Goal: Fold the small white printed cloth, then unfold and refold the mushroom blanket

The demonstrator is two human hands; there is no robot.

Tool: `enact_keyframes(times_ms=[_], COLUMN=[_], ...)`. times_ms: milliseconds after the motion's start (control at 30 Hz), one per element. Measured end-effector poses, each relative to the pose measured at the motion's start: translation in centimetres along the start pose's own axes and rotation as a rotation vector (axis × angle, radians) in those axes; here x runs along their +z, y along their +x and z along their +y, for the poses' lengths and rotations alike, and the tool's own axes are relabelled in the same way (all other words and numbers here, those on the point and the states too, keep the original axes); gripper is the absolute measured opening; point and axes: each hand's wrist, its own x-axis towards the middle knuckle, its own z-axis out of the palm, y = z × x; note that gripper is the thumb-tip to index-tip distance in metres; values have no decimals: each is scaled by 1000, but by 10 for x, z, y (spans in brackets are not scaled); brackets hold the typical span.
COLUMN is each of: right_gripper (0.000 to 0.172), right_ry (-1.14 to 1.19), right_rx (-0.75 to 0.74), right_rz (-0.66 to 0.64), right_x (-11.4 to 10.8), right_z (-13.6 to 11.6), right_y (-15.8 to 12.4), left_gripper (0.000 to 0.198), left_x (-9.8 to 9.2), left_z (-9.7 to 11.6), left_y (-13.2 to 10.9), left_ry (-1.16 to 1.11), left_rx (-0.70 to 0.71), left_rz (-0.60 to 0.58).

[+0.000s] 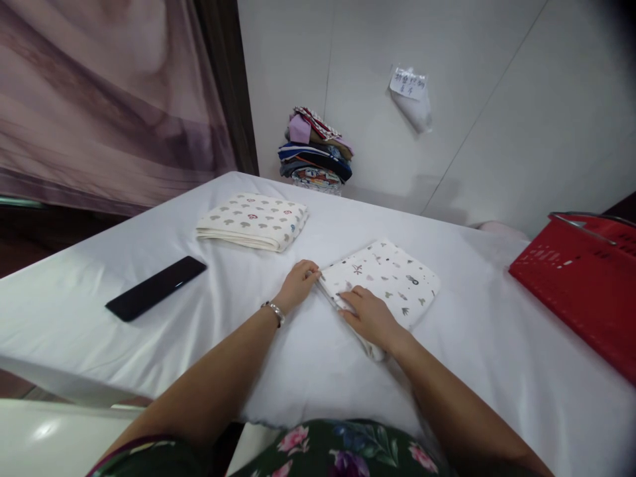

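While under right grip (368,319), white cloth (392,279), its corner at left grip (297,283).

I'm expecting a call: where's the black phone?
In the head view, the black phone lies at left on the white tablecloth, left of the left hand.

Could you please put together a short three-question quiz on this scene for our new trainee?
1. True or false: there is a bracelet at the wrist of the left hand.

2. Multiple choice: what is at the right edge of the view?
A) a pile of folded clothes
B) a red basket
C) a black flat device

3. Short answer: what does the right hand rest on?

Key:
1. True.
2. B.
3. The folded white cloth with small scattered prints.
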Motion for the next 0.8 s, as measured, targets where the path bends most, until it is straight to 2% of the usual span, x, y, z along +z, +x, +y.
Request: enact_keyframes(times_ms=[233, 400, 567, 800], right_gripper=[28, 27, 15, 21], right_ry=[-2, -6, -72, -186], right_rx=[-9, -28, -2, 52], right_rz=[5, 8, 29, -45], right_x=[-1, -3, -11, -16], right_z=[-1, -2, -10, -13], right_y=[-1, -4, -11, -40], left_gripper=[12, 13, 16, 20], left_x=[5, 3, 1, 3], left_z=[0, -1, 1, 2], left_y=[1, -2, -1, 3], left_ry=[181, 87, 48, 109], left_rx=[52, 57, 25, 44], left_rz=[21, -10, -47, -58])
